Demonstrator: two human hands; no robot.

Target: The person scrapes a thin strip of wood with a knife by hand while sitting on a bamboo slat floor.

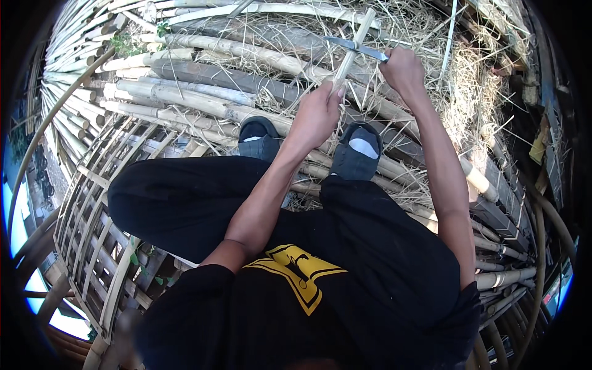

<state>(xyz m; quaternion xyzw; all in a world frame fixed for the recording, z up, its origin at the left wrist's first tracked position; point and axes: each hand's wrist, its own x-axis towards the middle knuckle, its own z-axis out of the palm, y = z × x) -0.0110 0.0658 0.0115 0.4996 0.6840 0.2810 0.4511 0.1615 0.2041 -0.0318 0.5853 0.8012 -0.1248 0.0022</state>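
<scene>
Out in front of me, my left hand [319, 115] is closed around the near end of a pale bamboo strip [362, 29], which points up and away to the right. My right hand [403, 72] grips a knife, its handle hidden inside the fist. The knife's curved blade [361, 48] lies across the strip beyond my left fingers and appears to touch it. Thin shavings [401, 135] are scattered beneath both hands.
Bamboo poles [185, 95] cover the ground under my sandals [356, 151]. At the left is a woven bamboo lattice [102, 237]. Stacked poles [65, 102] fill the far left. Loose straw-like shavings [487, 117] pile up at the right, beside dark planks [502, 216].
</scene>
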